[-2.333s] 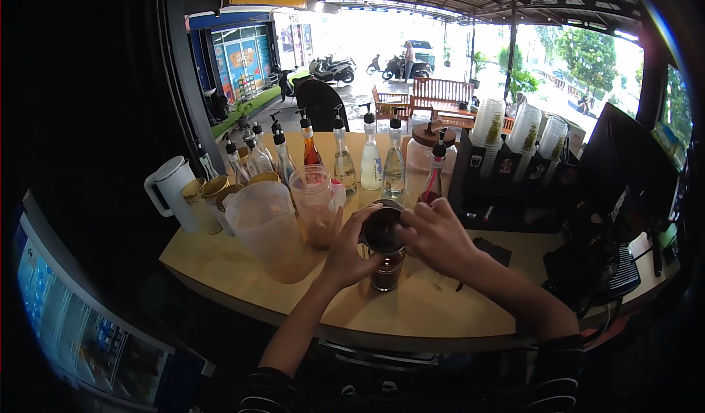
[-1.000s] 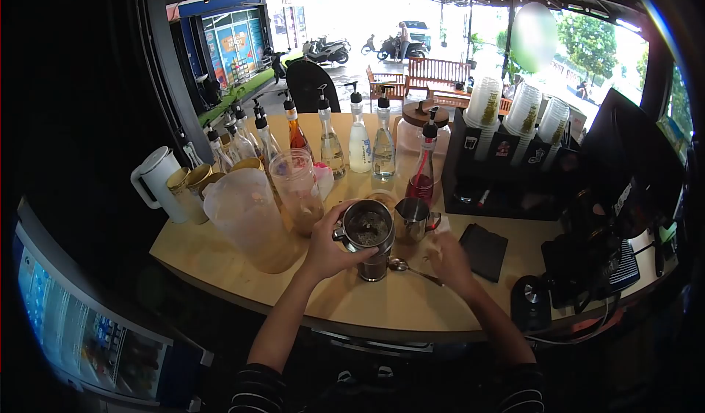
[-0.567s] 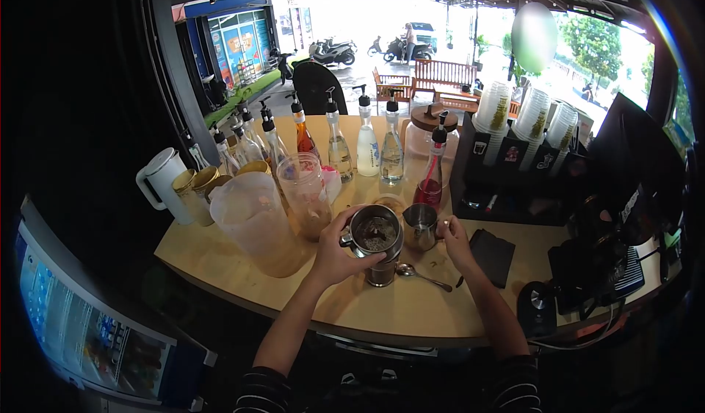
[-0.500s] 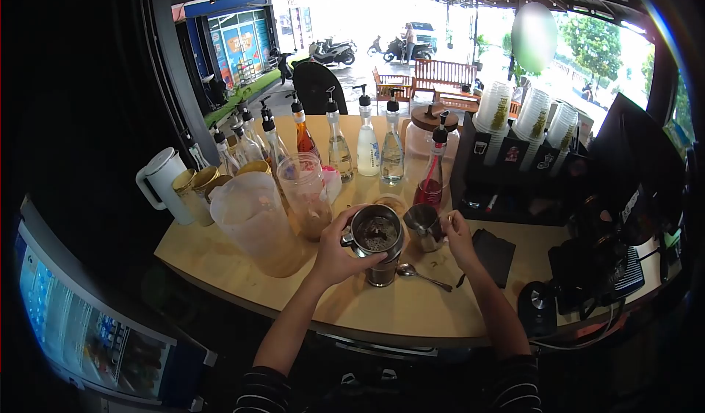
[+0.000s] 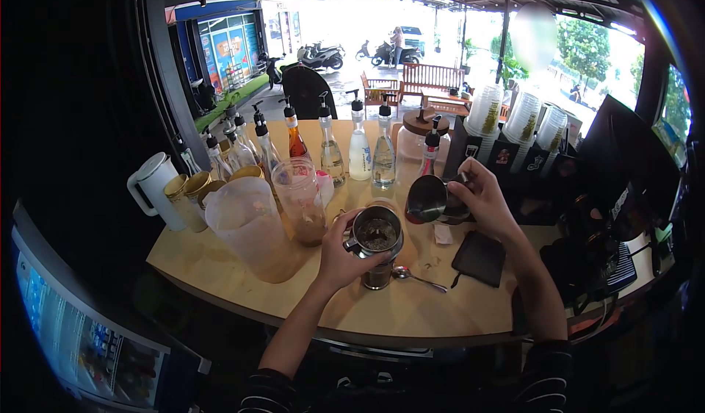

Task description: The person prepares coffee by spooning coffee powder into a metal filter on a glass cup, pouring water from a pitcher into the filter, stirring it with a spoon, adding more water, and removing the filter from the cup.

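My left hand (image 5: 340,257) is closed around a metal cup (image 5: 377,229) with brown, bubbly liquid in it. Directly below the cup a shiny vessel (image 5: 377,276) stands on the counter; whether the two touch I cannot tell. My right hand (image 5: 483,196) grips the handle of a metal pitcher (image 5: 427,200), raised to the right of the cup and tilted with its mouth toward the left. Beside the vessel lies a metal spoon (image 5: 420,278). A large translucent plastic jug (image 5: 246,225) and a clear jar (image 5: 301,206) stand left of my left hand.
Pump bottles (image 5: 358,145) line the back of the wooden counter (image 5: 345,311), along with a brown-lidded jar (image 5: 424,137). To the right are a black pouch (image 5: 479,259), a small white paper (image 5: 443,234) and stacked plastic cups (image 5: 482,112). A white pitcher (image 5: 156,185) stands at left.
My right hand has lifted the metal pitcher off the counter area and tipped it over leftward. The left hand keeps its hold on the cup. The view has shifted slightly.
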A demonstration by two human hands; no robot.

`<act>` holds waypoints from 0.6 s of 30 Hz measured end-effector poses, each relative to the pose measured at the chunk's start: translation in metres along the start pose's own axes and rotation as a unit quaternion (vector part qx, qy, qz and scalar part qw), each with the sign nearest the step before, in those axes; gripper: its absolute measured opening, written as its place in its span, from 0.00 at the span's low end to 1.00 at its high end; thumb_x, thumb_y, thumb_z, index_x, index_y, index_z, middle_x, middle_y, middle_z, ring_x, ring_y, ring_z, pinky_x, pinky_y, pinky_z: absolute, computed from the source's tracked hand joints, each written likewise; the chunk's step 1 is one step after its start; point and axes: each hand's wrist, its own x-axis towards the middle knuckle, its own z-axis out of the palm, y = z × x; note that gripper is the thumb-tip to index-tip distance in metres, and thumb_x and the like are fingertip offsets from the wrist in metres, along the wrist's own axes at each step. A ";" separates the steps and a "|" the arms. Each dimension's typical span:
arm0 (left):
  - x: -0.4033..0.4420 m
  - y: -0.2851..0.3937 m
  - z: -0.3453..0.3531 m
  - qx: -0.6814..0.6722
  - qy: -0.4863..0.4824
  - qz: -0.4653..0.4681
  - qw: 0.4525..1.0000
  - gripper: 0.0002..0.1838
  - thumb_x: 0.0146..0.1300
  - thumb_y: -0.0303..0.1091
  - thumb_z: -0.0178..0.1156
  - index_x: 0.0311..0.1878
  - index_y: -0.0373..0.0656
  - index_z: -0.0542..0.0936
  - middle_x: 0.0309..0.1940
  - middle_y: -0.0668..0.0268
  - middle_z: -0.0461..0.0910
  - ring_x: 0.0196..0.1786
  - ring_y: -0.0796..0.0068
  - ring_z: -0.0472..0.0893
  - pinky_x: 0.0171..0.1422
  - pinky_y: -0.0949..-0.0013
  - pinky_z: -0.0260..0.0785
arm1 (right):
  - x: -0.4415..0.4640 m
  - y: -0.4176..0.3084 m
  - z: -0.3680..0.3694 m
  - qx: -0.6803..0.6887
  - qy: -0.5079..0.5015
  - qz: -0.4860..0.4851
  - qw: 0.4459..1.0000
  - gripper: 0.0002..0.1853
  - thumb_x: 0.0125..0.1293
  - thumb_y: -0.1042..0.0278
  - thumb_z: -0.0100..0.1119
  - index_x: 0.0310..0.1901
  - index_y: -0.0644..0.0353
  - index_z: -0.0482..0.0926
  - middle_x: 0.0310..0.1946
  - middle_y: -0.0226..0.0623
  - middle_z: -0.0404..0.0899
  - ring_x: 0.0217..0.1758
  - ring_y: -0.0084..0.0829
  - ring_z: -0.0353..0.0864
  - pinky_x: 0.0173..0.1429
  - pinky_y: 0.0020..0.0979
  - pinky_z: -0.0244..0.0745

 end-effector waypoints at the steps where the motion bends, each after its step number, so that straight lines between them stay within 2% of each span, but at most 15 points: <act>1: 0.000 0.000 0.001 0.013 0.011 -0.002 1.000 0.44 0.38 0.36 0.81 0.60 0.37 0.70 0.53 0.58 0.78 0.57 0.69 0.78 0.63 0.65 0.70 | 0.002 -0.006 -0.001 -0.001 0.000 0.000 1.000 0.11 0.66 0.75 0.60 0.34 0.60 0.65 0.25 0.19 0.55 0.28 0.10 0.56 0.32 0.17 0.61; 3: 0.000 0.003 0.003 0.005 0.012 -0.009 1.000 0.44 0.37 0.37 0.81 0.59 0.37 0.71 0.52 0.59 0.78 0.56 0.68 0.78 0.64 0.64 0.70 | 0.008 -0.013 -0.003 -0.153 -0.036 -0.041 0.987 0.10 0.65 0.73 0.62 0.35 0.58 0.67 0.27 0.19 0.60 0.31 0.08 0.61 0.35 0.16 0.62; 4: 0.000 0.005 0.004 -0.001 0.013 -0.015 1.000 0.44 0.36 0.38 0.81 0.59 0.37 0.71 0.51 0.59 0.79 0.56 0.68 0.78 0.64 0.63 0.70 | 0.009 -0.015 -0.001 -0.154 -0.035 -0.040 0.987 0.10 0.65 0.73 0.62 0.35 0.58 0.67 0.27 0.19 0.60 0.31 0.08 0.61 0.35 0.16 0.62; 6: 0.000 0.008 0.005 -0.014 0.015 -0.025 0.999 0.44 0.36 0.39 0.81 0.58 0.37 0.72 0.51 0.59 0.79 0.56 0.68 0.79 0.64 0.63 0.69 | 0.013 -0.018 0.005 -0.125 -0.046 -0.043 0.990 0.13 0.62 0.72 0.64 0.35 0.62 0.66 0.22 0.22 0.55 0.26 0.15 0.53 0.30 0.23 0.54; 13: -0.001 0.012 0.006 -0.031 0.011 -0.032 0.999 0.43 0.35 0.39 0.82 0.57 0.37 0.73 0.49 0.60 0.80 0.54 0.69 0.79 0.63 0.64 0.70 | 0.020 -0.041 0.021 -0.181 -0.068 -0.032 0.981 0.12 0.62 0.70 0.65 0.35 0.63 0.69 0.20 0.22 0.58 0.25 0.14 0.55 0.28 0.24 0.55; 16: -0.001 0.012 0.009 -0.047 0.013 -0.034 0.998 0.43 0.35 0.42 0.81 0.56 0.36 0.73 0.48 0.58 0.79 0.53 0.66 0.80 0.61 0.63 0.71 | 0.023 -0.045 0.026 -0.219 -0.066 -0.071 0.971 0.12 0.62 0.69 0.65 0.35 0.64 0.70 0.19 0.23 0.59 0.24 0.14 0.56 0.27 0.24 0.55; 18: -0.001 0.012 0.008 -0.042 0.012 -0.033 0.999 0.43 0.35 0.42 0.81 0.56 0.36 0.73 0.48 0.58 0.79 0.53 0.66 0.80 0.62 0.64 0.71 | 0.023 -0.050 0.029 -0.199 -0.082 -0.029 0.976 0.13 0.62 0.68 0.65 0.34 0.61 0.68 0.24 0.20 0.57 0.28 0.13 0.54 0.31 0.21 0.55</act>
